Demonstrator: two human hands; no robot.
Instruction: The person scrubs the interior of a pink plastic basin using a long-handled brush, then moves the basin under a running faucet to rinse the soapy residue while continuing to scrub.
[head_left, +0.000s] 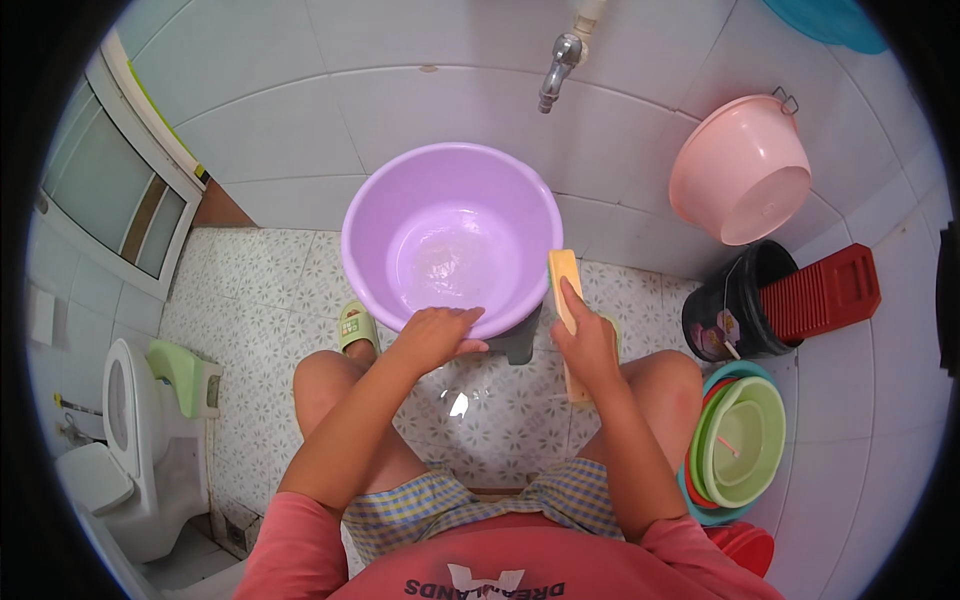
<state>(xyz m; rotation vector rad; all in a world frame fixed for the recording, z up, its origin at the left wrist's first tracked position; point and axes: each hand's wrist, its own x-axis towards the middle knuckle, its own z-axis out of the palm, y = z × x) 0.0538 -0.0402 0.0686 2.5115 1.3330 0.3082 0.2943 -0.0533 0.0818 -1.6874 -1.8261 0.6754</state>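
Note:
Before me a round purple plastic basin (367, 247) rests on a dark grey support (521, 346), mostly hidden beneath it. A shallow patch of wetness glistens on its bottom. My left hand (442, 337) grips the basin's near rim, fingers over the edge and thumb outside. In my right hand (589, 337) is a yellow-orange scrubbing brush (562, 266) with a long handle. The brush head is beside the basin's right outer wall, its green bristles turned towards it; whether they touch I cannot tell.
A metal tap (559, 67) juts from the tiled wall. At right are a hanging pink basin (750, 165), a black bucket (705, 315) holding a red washboard (825, 292), and stacked basins (765, 435). At left are a toilet (150, 450) and a green-and-white stool (180, 375).

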